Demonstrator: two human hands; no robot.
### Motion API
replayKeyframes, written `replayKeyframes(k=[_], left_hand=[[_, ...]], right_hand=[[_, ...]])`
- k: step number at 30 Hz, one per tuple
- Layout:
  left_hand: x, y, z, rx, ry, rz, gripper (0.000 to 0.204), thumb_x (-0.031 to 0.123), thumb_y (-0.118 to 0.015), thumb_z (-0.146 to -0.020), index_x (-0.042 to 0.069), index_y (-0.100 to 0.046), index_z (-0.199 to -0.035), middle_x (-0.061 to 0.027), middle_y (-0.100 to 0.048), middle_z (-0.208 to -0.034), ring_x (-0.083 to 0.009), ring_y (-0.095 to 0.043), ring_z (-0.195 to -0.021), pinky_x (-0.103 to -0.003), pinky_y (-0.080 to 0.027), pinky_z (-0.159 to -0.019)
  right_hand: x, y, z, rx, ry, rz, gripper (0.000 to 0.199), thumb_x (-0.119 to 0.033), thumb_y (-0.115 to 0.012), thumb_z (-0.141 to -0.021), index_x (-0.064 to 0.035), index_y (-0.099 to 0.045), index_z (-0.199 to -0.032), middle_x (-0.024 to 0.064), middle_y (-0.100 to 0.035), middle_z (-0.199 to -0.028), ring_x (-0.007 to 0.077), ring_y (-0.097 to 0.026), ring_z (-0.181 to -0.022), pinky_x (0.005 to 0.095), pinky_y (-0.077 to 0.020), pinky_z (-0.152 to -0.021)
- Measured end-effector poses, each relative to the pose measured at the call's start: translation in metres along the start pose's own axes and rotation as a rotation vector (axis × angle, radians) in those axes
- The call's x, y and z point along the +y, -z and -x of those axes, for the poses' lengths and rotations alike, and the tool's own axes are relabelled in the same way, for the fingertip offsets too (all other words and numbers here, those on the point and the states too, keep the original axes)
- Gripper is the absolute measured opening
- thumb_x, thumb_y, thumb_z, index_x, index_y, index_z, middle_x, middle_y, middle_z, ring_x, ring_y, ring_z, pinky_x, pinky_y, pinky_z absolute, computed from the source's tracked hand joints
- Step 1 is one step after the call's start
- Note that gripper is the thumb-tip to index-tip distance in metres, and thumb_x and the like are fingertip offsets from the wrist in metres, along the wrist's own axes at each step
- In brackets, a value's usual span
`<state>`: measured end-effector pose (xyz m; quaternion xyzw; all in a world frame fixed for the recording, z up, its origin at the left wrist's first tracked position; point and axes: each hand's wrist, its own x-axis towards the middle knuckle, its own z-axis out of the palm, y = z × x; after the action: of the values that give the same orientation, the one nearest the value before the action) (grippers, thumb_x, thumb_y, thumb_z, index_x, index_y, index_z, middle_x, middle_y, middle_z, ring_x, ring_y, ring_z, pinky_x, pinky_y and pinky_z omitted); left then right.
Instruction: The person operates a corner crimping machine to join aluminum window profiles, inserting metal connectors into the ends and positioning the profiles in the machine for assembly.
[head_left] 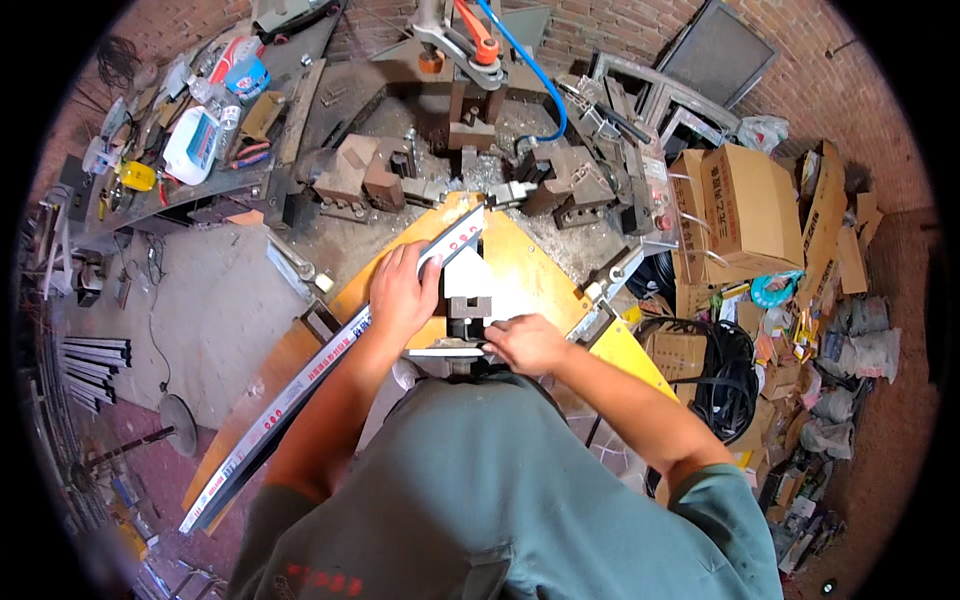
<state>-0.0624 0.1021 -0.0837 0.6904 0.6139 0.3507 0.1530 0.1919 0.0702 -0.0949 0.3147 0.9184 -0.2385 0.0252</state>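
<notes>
A long, straight frame profile (300, 385) with white printed film on it lies diagonally along the left side of the yellow-brown machine table (535, 275). My left hand (402, 290) is closed over it near its upper end, which reaches the machine's middle. My right hand (528, 343) is at the table's near edge, just right of a dark metal block with a notch (470, 308). Its fingers are curled together beside the block; what they hold, if anything, is hidden. A bright white plate (466, 272) shows between the profile and the block.
Heavy metal clamping heads (365, 180) stand beyond the table, with shavings around them. Above hangs a blue hose (545, 85). Bottles and tools crowd a bench (250, 185) at the far left. Cardboard boxes (750, 210) and black coils (728, 375) fill the right side.
</notes>
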Motion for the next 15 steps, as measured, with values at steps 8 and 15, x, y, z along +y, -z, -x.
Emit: replayKeyframes(k=[8,15], left_hand=[[0.022,0.035,0.074,-0.208,0.219,0.298,0.012,0.009,-0.067,-0.097,-0.003,-0.066,-0.1,-0.0099,-0.067,-0.086,-0.017,-0.06,-0.072,-0.032,-0.048,-0.066],[0.008,0.006,0.101,-0.692,0.603,0.745,0.026,0.023,-0.063,-0.104,-0.002,-0.069,-0.107,-0.0049,-0.07,-0.084,-0.011,-0.062,-0.071,-0.027,-0.053,-0.066]], right_hand=[[-0.019,-0.002,0.008,0.036,-0.154,-0.009,0.017,-0.019,-0.061,-0.09,-0.0087,-0.069,-0.1,0.0153,-0.073,-0.085,0.0369,-0.071,-0.082,0.0483,-0.0562,-0.072],[-0.009,-0.002,0.011,0.081,-0.124,-0.08,0.024,-0.03,-0.06,-0.098,-0.0083,-0.07,-0.098,0.0142,-0.072,-0.084,0.0368,-0.071,-0.079,0.0483,-0.0557,-0.07]])
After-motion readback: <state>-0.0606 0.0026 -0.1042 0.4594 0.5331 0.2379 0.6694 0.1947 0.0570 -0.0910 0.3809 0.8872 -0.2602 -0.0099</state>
